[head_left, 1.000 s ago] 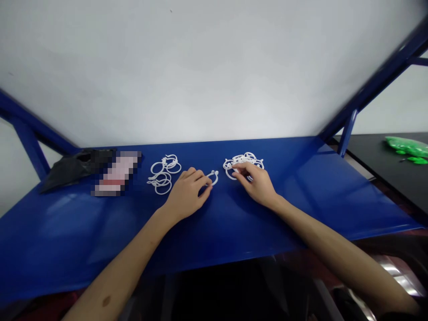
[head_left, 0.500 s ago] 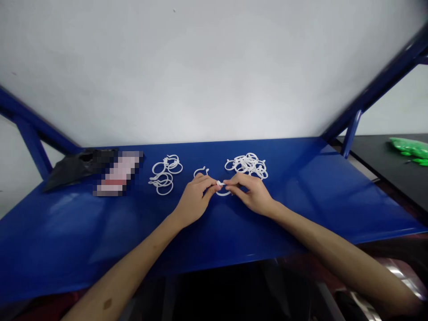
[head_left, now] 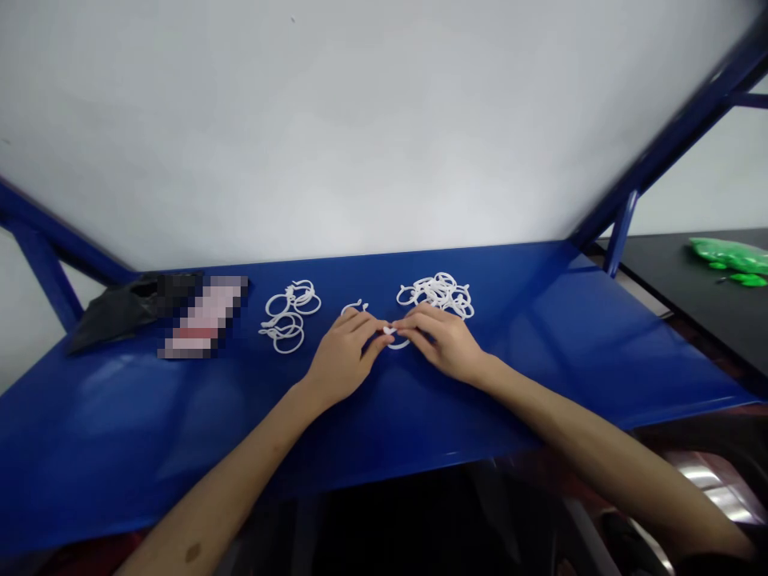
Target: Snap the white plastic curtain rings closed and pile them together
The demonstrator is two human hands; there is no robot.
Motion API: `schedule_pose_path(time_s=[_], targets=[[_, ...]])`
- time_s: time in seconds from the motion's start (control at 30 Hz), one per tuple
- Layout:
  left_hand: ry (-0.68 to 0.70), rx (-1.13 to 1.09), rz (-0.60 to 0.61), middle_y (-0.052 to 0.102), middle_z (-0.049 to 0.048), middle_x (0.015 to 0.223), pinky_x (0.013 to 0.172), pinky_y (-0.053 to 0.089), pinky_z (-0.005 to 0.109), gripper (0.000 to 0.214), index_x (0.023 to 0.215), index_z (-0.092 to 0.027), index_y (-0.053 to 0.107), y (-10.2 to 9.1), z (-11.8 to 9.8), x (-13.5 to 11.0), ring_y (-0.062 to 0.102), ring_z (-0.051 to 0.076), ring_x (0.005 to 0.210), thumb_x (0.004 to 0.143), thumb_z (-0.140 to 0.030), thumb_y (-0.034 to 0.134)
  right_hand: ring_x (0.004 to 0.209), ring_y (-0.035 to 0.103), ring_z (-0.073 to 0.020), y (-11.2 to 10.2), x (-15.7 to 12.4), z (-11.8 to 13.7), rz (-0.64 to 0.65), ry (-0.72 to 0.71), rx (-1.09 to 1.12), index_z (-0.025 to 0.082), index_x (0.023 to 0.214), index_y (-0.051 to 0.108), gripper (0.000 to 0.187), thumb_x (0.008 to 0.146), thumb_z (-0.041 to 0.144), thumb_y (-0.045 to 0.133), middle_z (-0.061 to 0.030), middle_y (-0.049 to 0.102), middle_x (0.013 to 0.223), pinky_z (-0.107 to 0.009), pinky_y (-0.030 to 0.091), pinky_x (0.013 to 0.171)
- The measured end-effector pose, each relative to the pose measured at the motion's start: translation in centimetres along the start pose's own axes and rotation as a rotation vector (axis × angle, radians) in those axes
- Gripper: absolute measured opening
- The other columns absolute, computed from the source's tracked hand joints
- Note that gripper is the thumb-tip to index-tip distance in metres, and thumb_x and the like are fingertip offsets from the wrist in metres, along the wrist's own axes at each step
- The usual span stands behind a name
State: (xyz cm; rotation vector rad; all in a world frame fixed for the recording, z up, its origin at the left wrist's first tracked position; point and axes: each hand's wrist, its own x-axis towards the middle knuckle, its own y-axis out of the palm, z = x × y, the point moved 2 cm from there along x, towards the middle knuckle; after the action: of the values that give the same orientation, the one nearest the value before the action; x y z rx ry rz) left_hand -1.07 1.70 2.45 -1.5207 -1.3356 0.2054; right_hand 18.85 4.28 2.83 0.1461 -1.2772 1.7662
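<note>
A white plastic ring that looks like a shower curtain ring (head_left: 398,346) is held between my two hands above the blue table. My left hand (head_left: 342,356) is closed, its thumb and fingertips pinching the ring's end. From the right, my right hand (head_left: 447,340) pinches the same ring close to the left fingertips. Fingers hide part of the joint. Just behind the left fingers lies a single ring (head_left: 354,305), partly covered. A heap of similar rings (head_left: 437,290) sits behind my right hand. Several more rings (head_left: 288,332) lie in a loose group left of my left hand.
On the blue table (head_left: 372,436), a black plastic bag (head_left: 114,316) and a blurred pink-white packet (head_left: 204,312) lie at the far left. Blue metal posts (head_left: 622,232) flank the table, with a pale wall behind. A green bag (head_left: 732,256) rests on a dark table at right.
My right fingers have moved in closer to my left fingertips at the ring's ends. The whole view has shifted slightly; the other rings lie as before.
</note>
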Motion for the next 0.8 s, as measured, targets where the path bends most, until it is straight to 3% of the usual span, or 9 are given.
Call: schedule_pose_path(time_s=[0.17, 0.37, 0.53, 0.8], targets=[[-0.119, 0.225, -0.018, 0.065, 0.0072, 0.108, 0.101, 0.045, 0.047, 0.024, 0.113, -0.021, 0.064, -0.8, 2.7, 0.0, 0.054, 0.027, 0.108, 0.098, -0.036, 0.054, 0.079, 0.064, -0.0165, -3.0, 0.5, -2.6, -0.113, 0.253, -0.319, 0.021, 0.104, 0.07, 0.018, 0.1, 0.028, 0.054, -0.0079, 0.066, 0.104, -0.031, 0.053, 0.07], [-0.145, 0.285, 0.083, 0.063, 0.0074, 0.102, 0.096, 0.045, 0.047, 0.011, 0.096, -0.02, 0.064, -0.5, 4.5, -0.4, 0.051, 0.027, 0.101, 0.093, -0.029, 0.059, 0.079, 0.064, -0.0202, -5.7, 0.2, -4.9, -0.045, 0.516, -0.614, 0.02, 0.111, 0.068, 0.023, 0.091, 0.023, 0.058, -0.0078, 0.071, 0.099, -0.029, 0.044, 0.059], [-0.122, 0.256, 0.074, 0.062, 0.0057, 0.097, 0.094, 0.044, 0.045, 0.01, 0.086, -0.02, 0.059, -0.6, 3.8, -0.2, 0.05, 0.025, 0.097, 0.094, -0.023, 0.054, 0.084, 0.065, -0.0236, -5.4, 0.0, -4.9, 0.01, 0.52, -0.695, 0.02, 0.109, 0.068, 0.023, 0.089, 0.024, 0.058, -0.0087, 0.072, 0.096, -0.029, 0.043, 0.056], [-0.086, 0.236, -0.032, 0.063, 0.0031, 0.092, 0.095, 0.044, 0.043, 0.011, 0.087, -0.022, 0.057, -1.3, 2.7, 0.1, 0.053, 0.023, 0.094, 0.097, -0.024, 0.051, 0.093, 0.064, -0.0271, -5.2, 0.4, -3.4, -0.1, 0.404, -0.625, 0.017, 0.115, 0.067, 0.024, 0.095, 0.025, 0.055, -0.0109, 0.072, 0.097, -0.035, 0.05, 0.067]])
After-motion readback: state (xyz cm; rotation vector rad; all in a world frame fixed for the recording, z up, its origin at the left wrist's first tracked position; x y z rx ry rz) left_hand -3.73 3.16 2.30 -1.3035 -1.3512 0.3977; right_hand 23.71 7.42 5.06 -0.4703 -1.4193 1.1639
